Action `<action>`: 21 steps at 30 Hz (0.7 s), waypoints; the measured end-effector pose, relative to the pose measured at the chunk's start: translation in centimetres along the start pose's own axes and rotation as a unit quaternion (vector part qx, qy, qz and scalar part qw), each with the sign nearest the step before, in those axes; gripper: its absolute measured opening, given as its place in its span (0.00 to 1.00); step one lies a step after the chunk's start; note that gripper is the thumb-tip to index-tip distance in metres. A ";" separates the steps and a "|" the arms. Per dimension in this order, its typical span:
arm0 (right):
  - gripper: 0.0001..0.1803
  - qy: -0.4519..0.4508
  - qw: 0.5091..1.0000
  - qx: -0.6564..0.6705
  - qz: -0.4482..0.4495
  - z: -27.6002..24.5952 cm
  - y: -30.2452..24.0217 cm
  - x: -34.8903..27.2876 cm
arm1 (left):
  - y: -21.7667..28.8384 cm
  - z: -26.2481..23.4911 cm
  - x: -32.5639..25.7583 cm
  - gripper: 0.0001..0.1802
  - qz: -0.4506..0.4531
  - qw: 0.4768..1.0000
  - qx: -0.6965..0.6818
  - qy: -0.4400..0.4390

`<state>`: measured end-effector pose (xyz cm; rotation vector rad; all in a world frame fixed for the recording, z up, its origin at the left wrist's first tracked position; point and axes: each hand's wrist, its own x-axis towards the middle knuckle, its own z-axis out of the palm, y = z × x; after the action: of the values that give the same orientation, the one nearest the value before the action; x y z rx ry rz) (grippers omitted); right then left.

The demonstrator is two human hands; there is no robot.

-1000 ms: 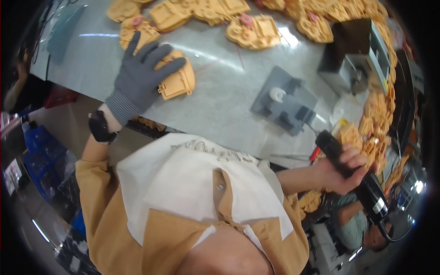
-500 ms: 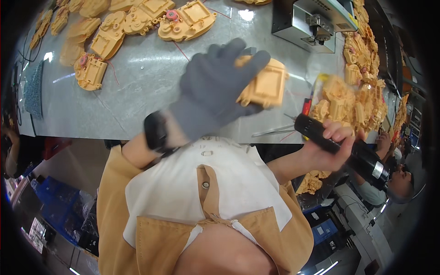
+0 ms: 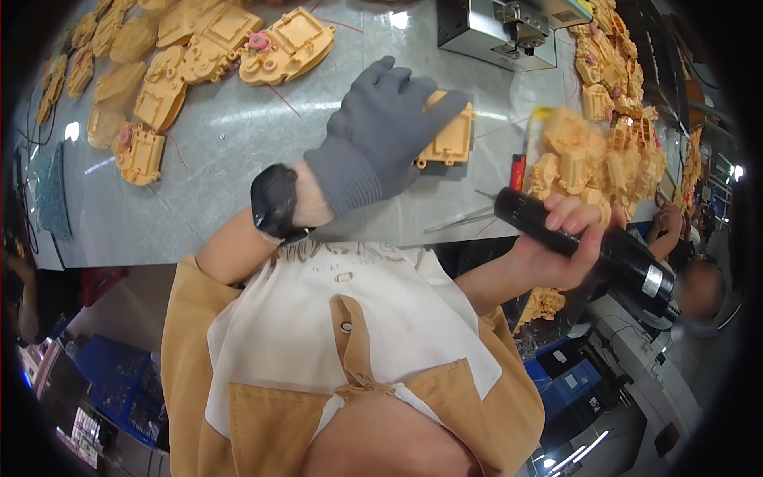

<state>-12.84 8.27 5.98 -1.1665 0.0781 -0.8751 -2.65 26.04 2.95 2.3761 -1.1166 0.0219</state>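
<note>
Yellow housing: located on or just above the bench [image 3: 214,199], in front of the person [image 3: 451,141]; contact beneath cannot be confirmed. A rectangular recess is presented upward and small lugs are seen along the lower edge; the left part is covered by the glove.
Handling: judged light and stiff, probably moulded plastic, smooth enough to slip; the lugs are judged the most fragile feature.
Hold points: best taken by the outer side walls, with lugs and recess rim kept free of pressure.
Left grip: gloved in grey [image 3: 377,135], laid over the housing and touching it, with one finger across its upper edge; the thumb is hidden, so whether it is closed on the part cannot be told.
Right grip: bare [image 3: 555,267], firmly wrapped around a black power screwdriver [image 3: 526,215]; the bit is pointed leftward, apart from the housing.
Red line: seen at the right of the housing; wire or bench mark cannot be determined.
Slim metal tool: laid near the bench's front edge [image 3: 462,223], below the housing.
Grey metal unit: stationed beyond the housing [image 3: 497,40].
Row of housings: spread at upper left [image 3: 288,49], some fitted with red round parts.
Heap of housings: piled at right [image 3: 628,151], beyond the screwdriver.
</note>
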 end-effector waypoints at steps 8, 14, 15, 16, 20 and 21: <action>0.24 0.044 0.999 -0.023 0.011 0.2 0.4 0.0 | -0.7 -2.5 0.6 0.43 -0.045 0.991 -0.027 0.122; 0.24 0.045 0.998 -0.029 0.011 0.3 0.2 0.1 | 0.3 -1.6 0.4 0.46 -0.018 0.996 0.020 -0.084; 0.24 0.047 0.999 -0.026 0.011 0.2 0.2 0.1 | 0.3 -1.2 0.3 0.46 -0.001 0.997 0.019 -0.072; 0.24 0.047 0.999 -0.020 0.013 -0.1 0.4 0.0 | 0.0 -0.8 0.3 0.46 0.012 0.998 0.020 -0.059; 0.24 0.044 0.998 -0.027 0.022 0.4 0.5 -0.1 | -0.7 0.1 0.4 0.46 0.043 0.998 0.038 -0.031; 0.24 0.044 0.999 -0.022 0.024 0.4 0.6 -0.2 | -0.6 0.1 0.4 0.46 0.041 0.998 0.028 -0.033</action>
<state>-12.49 8.77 5.57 -1.1618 0.1971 -0.8859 -1.98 26.05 2.64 2.3946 -1.2599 0.0020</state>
